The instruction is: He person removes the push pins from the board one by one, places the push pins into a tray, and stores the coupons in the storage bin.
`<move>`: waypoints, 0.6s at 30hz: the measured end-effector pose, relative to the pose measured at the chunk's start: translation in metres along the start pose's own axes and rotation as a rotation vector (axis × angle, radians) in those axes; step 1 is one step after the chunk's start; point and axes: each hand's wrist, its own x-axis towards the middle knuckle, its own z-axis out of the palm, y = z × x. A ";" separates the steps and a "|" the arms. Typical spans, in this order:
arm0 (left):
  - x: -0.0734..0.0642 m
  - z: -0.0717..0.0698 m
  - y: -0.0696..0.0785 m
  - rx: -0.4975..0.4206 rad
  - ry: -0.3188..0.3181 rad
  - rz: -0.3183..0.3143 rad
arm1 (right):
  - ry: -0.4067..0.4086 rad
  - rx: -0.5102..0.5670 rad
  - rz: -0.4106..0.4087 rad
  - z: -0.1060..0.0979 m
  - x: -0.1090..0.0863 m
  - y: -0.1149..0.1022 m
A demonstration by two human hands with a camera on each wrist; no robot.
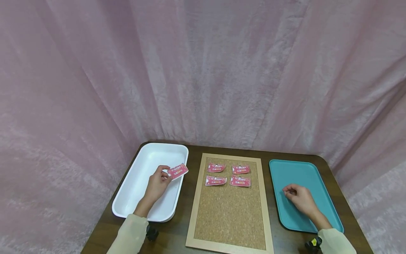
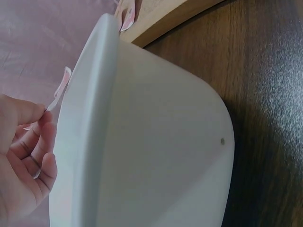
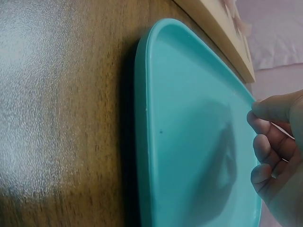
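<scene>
Between thumb and fingertips, my left hand (image 1: 158, 184) pinches a pink coupon (image 1: 177, 171) by one end, above the right side of a white basin (image 1: 127, 208). The left wrist view shows this coupon (image 2: 60, 87) edge-on, past the basin's rim (image 2: 90, 142). My right hand (image 1: 299, 199) is over a teal tray (image 1: 293, 222), thumb and index fingertips together and the other fingers curled. No object shows at those fingertips (image 3: 255, 111); anything tiny there would be hidden. Several similar coupons (image 1: 240, 181) are fixed in two rows on the upper part of a wood-framed corkboard (image 1: 229, 215).
The corkboard lies between the basin on the left and the tray on the right, on a dark wooden table (image 1: 177, 236). Bare cork fills the board's lower part. A pink curtain (image 1: 222, 70) hangs behind the table's far edge.
</scene>
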 end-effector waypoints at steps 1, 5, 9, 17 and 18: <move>0.000 -0.001 -0.001 0.003 0.003 -0.004 | 0.000 -0.001 0.002 0.000 -0.001 0.001; -0.001 -0.006 -0.001 -0.008 0.015 -0.016 | 0.004 -0.002 0.000 0.000 -0.002 0.002; -0.001 -0.010 -0.002 -0.004 0.024 -0.033 | 0.003 0.008 -0.003 -0.001 -0.003 0.001; 0.001 -0.018 -0.010 0.059 -0.010 -0.079 | 0.008 -0.001 -0.009 0.001 -0.003 0.007; 0.000 -0.019 -0.011 0.070 -0.013 -0.089 | 0.005 -0.004 -0.011 0.001 -0.003 0.008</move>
